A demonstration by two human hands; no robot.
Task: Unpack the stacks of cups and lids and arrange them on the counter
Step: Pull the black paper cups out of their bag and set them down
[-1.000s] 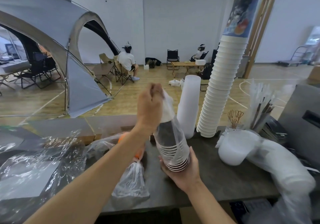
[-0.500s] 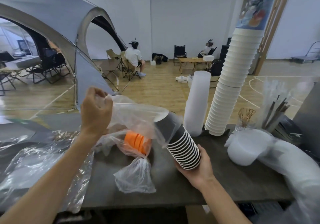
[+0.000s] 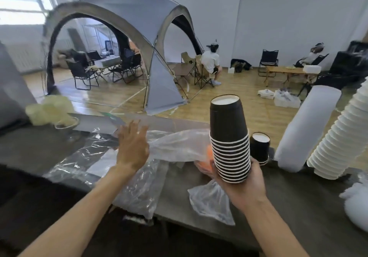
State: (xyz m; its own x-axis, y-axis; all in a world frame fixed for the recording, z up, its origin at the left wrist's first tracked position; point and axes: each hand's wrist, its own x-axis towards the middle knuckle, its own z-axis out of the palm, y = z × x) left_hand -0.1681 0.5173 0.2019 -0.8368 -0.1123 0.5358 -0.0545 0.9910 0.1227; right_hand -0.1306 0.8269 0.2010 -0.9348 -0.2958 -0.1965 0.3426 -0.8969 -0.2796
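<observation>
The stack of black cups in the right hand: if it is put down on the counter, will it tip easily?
Probably yes: the stack of black cups is tall and narrow. It is likely light, since the right hand holds it alone from below. The nested rims look snug, so it should move as one.

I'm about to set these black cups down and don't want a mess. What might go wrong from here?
1. The stack of black cups, upside down, rests only in the right hand at its base; tilting could slide the top cups off.
2. Loose plastic wrap covers the counter beside the open left hand; cups set on it may stand unsteady.
3. The small black stack and the leaning white cup stack stand close by and could be bumped.
</observation>
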